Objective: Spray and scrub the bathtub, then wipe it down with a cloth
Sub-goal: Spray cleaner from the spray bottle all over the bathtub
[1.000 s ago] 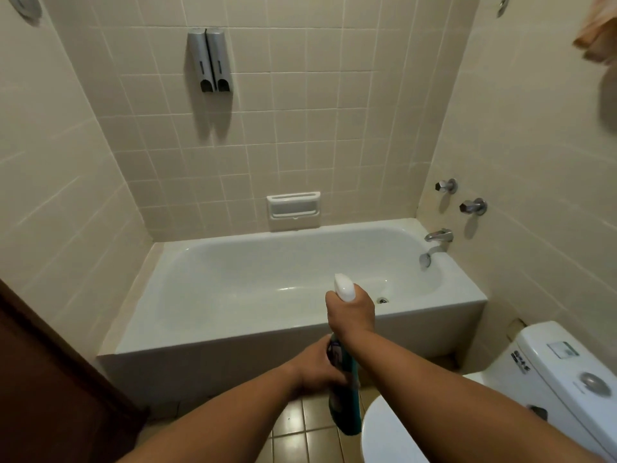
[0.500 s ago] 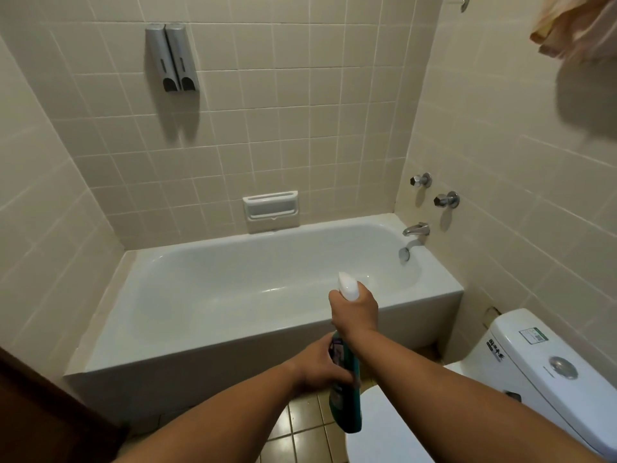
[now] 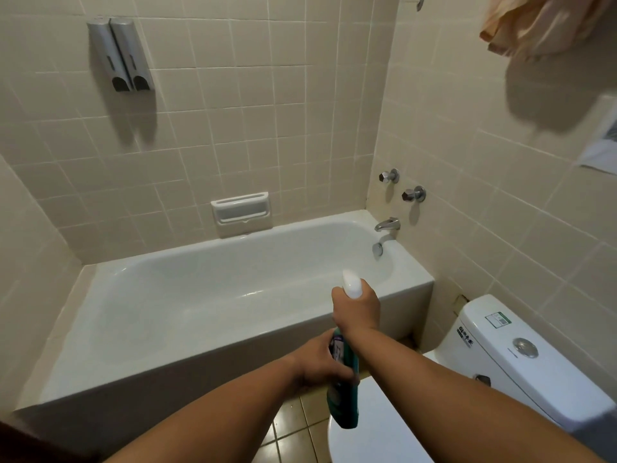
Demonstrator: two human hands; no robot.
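hands: right hand (image 3: pixel 356 309) grips spray bottle (image 3: pixel 345 379) neck | left hand (image 3: pixel 322 364) holds body | above bathtub (image 3: pixel 207 329) rim

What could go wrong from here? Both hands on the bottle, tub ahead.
1. The bottle is held short of the tub, over the floor tiles and toilet lid. Spray may land there and leave the floor slick.
2. The right hand wraps the white head, so the nozzle opening is hidden. If it is mis-aimed, spray could hit the hand.

Home bathroom — bathtub (image 3: pixel 213 295) (toilet (image 3: pixel 507 355) beside)
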